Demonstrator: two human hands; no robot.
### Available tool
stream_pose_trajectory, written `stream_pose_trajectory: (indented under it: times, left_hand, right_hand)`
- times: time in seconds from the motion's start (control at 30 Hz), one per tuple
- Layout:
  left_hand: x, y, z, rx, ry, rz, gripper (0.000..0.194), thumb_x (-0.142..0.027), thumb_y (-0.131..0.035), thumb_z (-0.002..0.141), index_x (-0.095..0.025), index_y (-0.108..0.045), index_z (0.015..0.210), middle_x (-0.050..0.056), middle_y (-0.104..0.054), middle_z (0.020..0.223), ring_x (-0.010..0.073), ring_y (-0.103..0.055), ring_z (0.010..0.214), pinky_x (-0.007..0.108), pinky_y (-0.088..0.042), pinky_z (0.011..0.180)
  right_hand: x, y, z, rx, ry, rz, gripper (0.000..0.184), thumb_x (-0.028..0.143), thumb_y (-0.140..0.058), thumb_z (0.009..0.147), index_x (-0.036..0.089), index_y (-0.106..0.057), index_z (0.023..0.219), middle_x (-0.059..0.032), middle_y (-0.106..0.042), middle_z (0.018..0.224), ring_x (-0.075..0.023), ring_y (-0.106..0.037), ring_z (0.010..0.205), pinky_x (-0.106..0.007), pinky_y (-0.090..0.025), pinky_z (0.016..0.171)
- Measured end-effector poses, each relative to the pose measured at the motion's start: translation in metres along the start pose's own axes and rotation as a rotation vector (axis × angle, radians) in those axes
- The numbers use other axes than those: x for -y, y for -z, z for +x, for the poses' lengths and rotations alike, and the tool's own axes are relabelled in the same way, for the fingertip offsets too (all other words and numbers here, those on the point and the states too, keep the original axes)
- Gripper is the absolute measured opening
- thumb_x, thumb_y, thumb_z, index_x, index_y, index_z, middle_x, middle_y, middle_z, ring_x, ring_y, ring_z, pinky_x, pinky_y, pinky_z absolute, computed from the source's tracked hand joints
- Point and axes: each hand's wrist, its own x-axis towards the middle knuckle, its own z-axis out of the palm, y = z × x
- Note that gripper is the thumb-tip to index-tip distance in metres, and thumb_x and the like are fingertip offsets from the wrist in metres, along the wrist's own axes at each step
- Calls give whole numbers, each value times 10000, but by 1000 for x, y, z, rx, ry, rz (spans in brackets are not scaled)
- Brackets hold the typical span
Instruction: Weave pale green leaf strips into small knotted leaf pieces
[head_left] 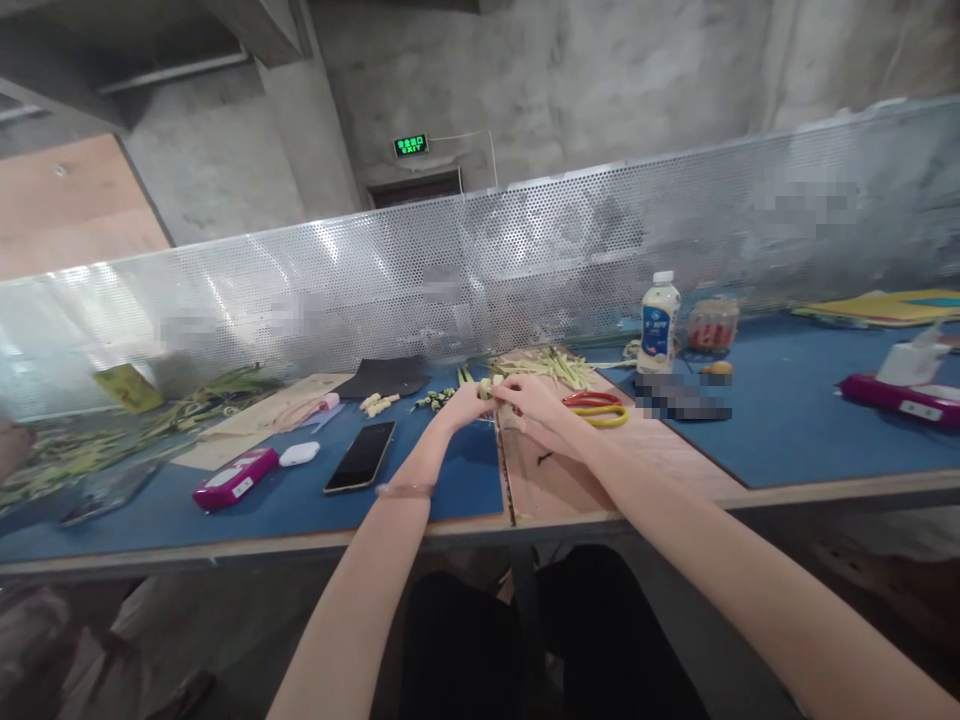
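My left hand (466, 404) and my right hand (526, 394) meet over the table's middle, fingers closed together. Between them is a small pale-green piece (486, 387), which looks like folded leaf strip; its exact form is too small to tell. Just behind the hands lies a loose pile of pale-green leaf strips (559, 368). Beside my right wrist are scissors with red and yellow handles (606, 412), their blades hidden. Left of my left hand sit several small dark-green knotted pieces (435, 400) and a few pale yellow ones (379, 403).
A black phone (361, 457), a white earbud case (299, 454) and a purple box (235, 479) lie to the left. On the right stand a bottle (658, 325), a jar (712, 325) and another purple box (900, 400). A perforated metal screen (375, 290) runs behind the table.
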Motion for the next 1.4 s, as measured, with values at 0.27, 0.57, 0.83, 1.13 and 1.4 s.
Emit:
stream_pose_trajectory:
  times: [0.27,0.57,0.83,1.13,1.4]
  left_hand:
    - [-1,0,-1,11,-3,9,183,-306,-583,655,-131,-541,623,-53,-448,522,79,-395,498,201,-331,483]
    - [-9,-3,-4,29,9,35,145,-271,-597,640,-127,-586,655,-50,-477,508,91,-445,496,204,-354,493]
    - [2,0,2,-19,11,0,83,-199,-543,641,-123,-578,643,-42,-488,519,82,-442,484,199,-363,487]
    - [8,2,4,-24,10,-62,169,-292,-587,672,-124,-575,687,-32,-500,565,85,-459,500,205,-385,502]
    - [1,0,0,33,17,-115,230,-345,-624,666,-124,-593,722,-42,-485,577,80,-448,513,195,-365,505]
  right_hand:
    - [4,4,-3,29,23,-13,381,508,-501,763,173,-499,580,50,-444,462,-85,-399,424,-214,-296,454]
    - [9,-2,-4,-152,-13,-23,299,418,-555,734,166,-515,579,44,-452,440,-88,-395,404,-232,-311,463]
    - [-1,-10,6,-123,64,80,115,279,-540,736,165,-523,730,19,-565,655,-112,-533,567,-235,-422,552]
    - [-1,-4,6,-105,101,62,67,148,-624,719,134,-559,710,38,-545,652,-101,-513,612,-256,-425,621]
    - [-6,0,7,-150,69,111,95,210,-637,748,130,-587,758,7,-594,753,-126,-550,706,-303,-442,705]
